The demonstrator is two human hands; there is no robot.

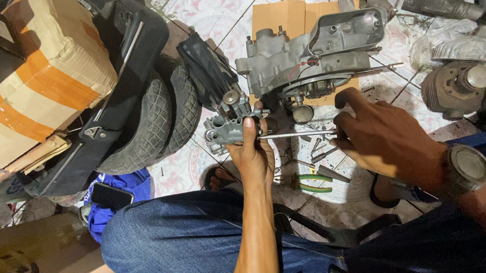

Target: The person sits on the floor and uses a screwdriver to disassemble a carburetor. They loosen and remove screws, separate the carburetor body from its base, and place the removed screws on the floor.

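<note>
At my far left lie one taped cardboard box [50, 74] and two knobbly tyres [157, 119], stacked against a black panel. My left hand [251, 154] is clamped around a small grey carburettor body [226, 126], fingers wrapped over its top, holding it just off the tiled floor [203, 12], right in front of the engine case [313, 54]. I judge I'm mid-way through working on that carburettor: holding it steady while a tool goes to it.

My right hand [379, 135] is curled shut on the handle end of one long thin driver [295, 134], whose shaft runs level toward the carburettor body and reaches my left fingers. The next move, I reckon, calls for keeping the tip seated square and the body from twisting.

Below the shaft I count one pair of green-handled pliers [313, 183] and a few loose bolts; too small to number surely. Far right, one finned cylinder [453, 89] stands alone.
</note>
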